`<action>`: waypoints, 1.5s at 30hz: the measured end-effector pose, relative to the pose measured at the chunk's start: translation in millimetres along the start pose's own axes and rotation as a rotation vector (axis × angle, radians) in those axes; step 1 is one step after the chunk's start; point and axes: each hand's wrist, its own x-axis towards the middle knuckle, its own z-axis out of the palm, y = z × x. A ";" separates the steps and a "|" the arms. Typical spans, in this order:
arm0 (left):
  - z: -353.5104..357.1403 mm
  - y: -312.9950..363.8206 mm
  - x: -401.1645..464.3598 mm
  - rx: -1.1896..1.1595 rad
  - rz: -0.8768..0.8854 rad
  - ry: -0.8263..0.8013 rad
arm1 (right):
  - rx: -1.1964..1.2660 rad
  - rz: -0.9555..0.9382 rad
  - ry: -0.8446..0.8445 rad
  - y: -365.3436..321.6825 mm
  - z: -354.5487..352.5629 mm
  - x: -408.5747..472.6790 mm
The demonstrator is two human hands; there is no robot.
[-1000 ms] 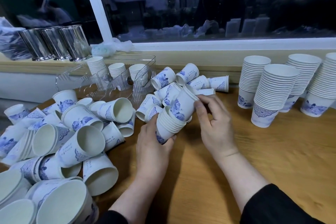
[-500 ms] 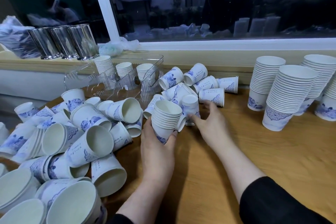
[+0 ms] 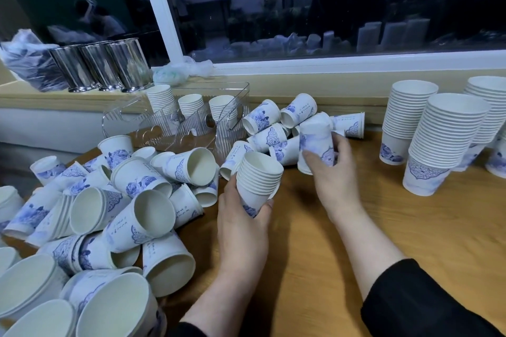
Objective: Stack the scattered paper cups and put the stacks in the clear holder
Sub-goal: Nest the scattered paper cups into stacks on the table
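A person's two bare hands work over a wooden table covered with white paper cups printed in blue.

The left hand is closed around the base of a short stack of nested cups. It holds the stack near the middle of the table, mouth up and tipped a little away and to the right.

The right hand is curled around a single cup, just beyond and to the right of the stack. The cup is blurred. Its closed bottom points up and away, and its open mouth points down toward the table. So its long axis is roughly reversed against the stack.

Judging from this, the coming move is to turn the cup mouth-up and slide its base into the stack's open top. The right hand is the nearer one to do that.

The clear holder stands at the table's back edge, beyond and left of both hands. It already has three short stacks in its slots, and the left hand is nearer to it.

Loose cups lie heaped along the left side of the table, with a smaller pile behind the hands. Tall finished stacks stand toward the back right corner.
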 end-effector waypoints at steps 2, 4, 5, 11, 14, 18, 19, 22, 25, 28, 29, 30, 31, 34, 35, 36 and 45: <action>0.1 1.2 -0.2 0.005 0.016 0.001 | 0.049 -0.047 -0.040 -4.9 -10.6 -3.9; 0.4 1.1 0.1 0.015 0.027 0.004 | 0.140 -0.083 -0.072 -10.1 -18.6 -8.9; 0.5 1.1 0.3 0.019 0.031 0.009 | 0.184 -0.098 -0.074 -12.5 -22.0 -10.7; -0.2 1.8 0.7 0.099 0.081 0.021 | 0.126 -0.184 -0.130 -26.7 -32.6 -23.0; 0.0 1.3 1.6 0.149 0.099 0.010 | 0.027 -0.236 -0.215 -23.4 -33.0 -25.5; 0.7 4.6 -4.0 0.239 0.147 -0.004 | -0.039 -0.243 -0.277 -22.8 -31.2 -27.0; 1.1 5.2 -5.5 0.267 0.170 -0.016 | -0.053 -0.256 -0.278 -23.5 -30.6 -26.8; 2.9 6.1 -6.8 0.305 0.214 -0.057 | -0.060 -0.308 -0.375 -26.2 -24.5 -29.1; 1.3 4.3 -4.8 0.169 0.176 -0.042 | -0.026 -0.351 -0.574 -25.9 -8.2 -41.7; -6.6 4.4 -6.0 -0.076 0.042 0.053 | 0.084 -0.277 -0.363 -19.1 1.5 -44.2; -9.2 4.2 -6.1 -0.134 0.003 0.087 | 0.069 -0.242 -0.250 -14.6 4.5 -41.9; -10.5 4.0 -5.8 -0.170 -0.023 0.117 | 0.023 -0.217 -0.175 -9.7 7.4 -38.8; -10.6 4.1 -5.2 -0.191 -0.042 0.141 | -0.041 -0.195 -0.164 -4.9 10.8 -36.1; -9.4 3.6 -1.8 -0.230 -0.085 0.168 | -0.243 -0.139 -0.350 4.2 30.1 -34.1; -9.5 3.8 -0.8 -0.238 -0.094 0.172 | -0.296 -0.122 -0.403 4.1 36.2 -34.7; -9.6 3.9 -0.2 -0.244 -0.100 0.177 | -0.332 -0.110 -0.440 2.5 41.2 -35.3; -9.2 5.7 -0.2 -0.236 -0.104 0.164 | -0.149 0.000 -0.235 -9.3 37.6 -29.0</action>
